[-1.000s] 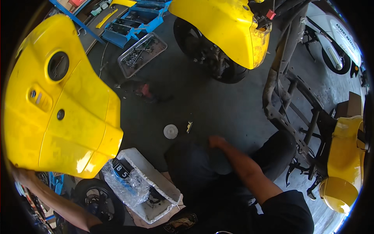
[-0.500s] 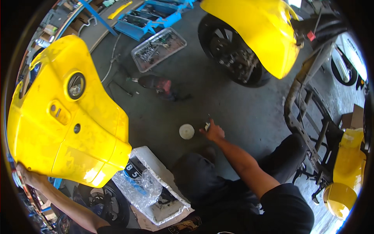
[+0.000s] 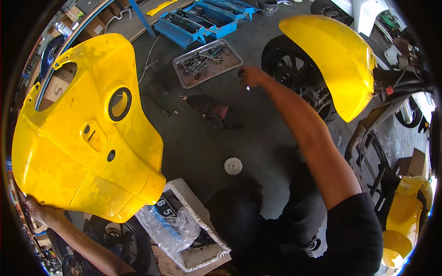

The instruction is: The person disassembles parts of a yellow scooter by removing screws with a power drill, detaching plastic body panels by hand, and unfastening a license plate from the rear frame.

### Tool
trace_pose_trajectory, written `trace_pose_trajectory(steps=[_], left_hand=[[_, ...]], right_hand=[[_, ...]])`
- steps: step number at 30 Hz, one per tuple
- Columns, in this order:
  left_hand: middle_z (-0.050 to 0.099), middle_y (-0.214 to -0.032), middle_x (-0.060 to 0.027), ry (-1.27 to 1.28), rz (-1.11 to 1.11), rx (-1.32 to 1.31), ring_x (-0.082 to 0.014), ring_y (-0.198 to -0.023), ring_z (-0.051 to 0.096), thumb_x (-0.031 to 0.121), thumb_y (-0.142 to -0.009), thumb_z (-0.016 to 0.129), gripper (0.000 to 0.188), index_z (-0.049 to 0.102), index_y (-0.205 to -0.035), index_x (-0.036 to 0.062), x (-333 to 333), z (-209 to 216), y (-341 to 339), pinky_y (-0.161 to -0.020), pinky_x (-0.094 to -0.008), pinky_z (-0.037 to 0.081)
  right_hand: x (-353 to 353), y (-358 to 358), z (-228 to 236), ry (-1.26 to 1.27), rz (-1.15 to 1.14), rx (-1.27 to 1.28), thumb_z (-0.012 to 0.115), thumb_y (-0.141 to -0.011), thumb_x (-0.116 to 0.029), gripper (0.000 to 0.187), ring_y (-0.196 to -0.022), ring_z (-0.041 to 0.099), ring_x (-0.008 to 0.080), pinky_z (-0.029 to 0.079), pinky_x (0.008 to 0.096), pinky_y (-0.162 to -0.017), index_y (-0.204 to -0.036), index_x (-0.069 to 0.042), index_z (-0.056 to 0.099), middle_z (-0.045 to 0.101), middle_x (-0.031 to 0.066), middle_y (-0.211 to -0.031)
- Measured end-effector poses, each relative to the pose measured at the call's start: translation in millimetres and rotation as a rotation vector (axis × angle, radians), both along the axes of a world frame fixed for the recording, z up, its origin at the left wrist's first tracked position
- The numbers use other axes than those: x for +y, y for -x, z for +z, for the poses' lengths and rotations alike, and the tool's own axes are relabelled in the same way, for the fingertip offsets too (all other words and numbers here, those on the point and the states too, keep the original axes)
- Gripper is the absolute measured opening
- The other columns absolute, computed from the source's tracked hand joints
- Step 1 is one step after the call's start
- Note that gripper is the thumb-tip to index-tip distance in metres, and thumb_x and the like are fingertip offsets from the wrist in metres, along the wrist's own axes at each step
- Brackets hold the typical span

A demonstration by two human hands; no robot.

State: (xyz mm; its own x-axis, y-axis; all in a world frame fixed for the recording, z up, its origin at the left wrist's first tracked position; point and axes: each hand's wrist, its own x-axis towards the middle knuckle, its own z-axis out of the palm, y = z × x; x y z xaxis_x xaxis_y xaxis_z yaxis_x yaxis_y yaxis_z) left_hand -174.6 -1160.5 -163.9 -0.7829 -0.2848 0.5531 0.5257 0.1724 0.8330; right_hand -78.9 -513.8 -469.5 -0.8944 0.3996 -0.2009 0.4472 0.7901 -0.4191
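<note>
My left hand (image 3: pixel 43 212) grips the lower left edge of a large yellow scooter front panel (image 3: pixel 87 156), holding it upright on my left. The panel has a round black-rimmed hole and a bigger opening near its top. My right hand (image 3: pixel 251 77) is stretched far forward, fingers curled, just right of a metal tray (image 3: pixel 214 73) of loose bolts and small parts. A small shiny metal end pokes out below its fingers; the rest is hidden. A dark red power tool (image 3: pixel 209 109) lies on the floor nearer me.
A round white lid-like disc (image 3: pixel 233 166) lies on the floor before me. A white foam box (image 3: pixel 202 248) with a plastic-wrapped plate is beside my legs. A blue toolbox (image 3: pixel 216 20) stands behind the tray. A wheel under a yellow fender (image 3: pixel 331 55) and a bare frame (image 3: pixel 363 138) are at right.
My right hand has moved forward from beside the white disc to the tray's right edge. My left hand still holds the panel. The view has shifted slightly.
</note>
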Motion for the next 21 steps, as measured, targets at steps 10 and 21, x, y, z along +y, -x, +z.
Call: trace_pose_trajectory(steps=[10, 21], left_hand=[[0.060, -0.107, -0.0150, 0.205, -0.030, 0.050, -0.0241, -0.093, 0.061, 0.042, -0.079, 0.070, 0.062, 0.052, -0.115, -0.0061, -1, -56, 21, -0.081, -0.0383, 0.050], [0.063, -0.098, -0.0135, 0.293, 0.243, 0.008, -0.0208, -0.081, 0.064, 0.039, -0.082, 0.070, 0.053, 0.057, -0.104, -0.0077, 36, -98, 22, -0.069, -0.0340, 0.055]], right_hand=[[43, 86, -74, 0.252, -0.022, -0.125, 0.070, -0.071, -0.025, 0.042, -0.050, 0.056, 0.0207, 0.044, 0.0336, -0.039, -0.110, -0.011, 0.062, 0.065, 0.0101, -0.079], [19, 231, -125, 0.689, -0.510, 0.187, 0.072, -0.075, -0.038, 0.054, -0.049, 0.052, 0.0150, 0.043, 0.0329, -0.042, -0.117, -0.007, 0.059, 0.064, 0.0086, -0.075]])
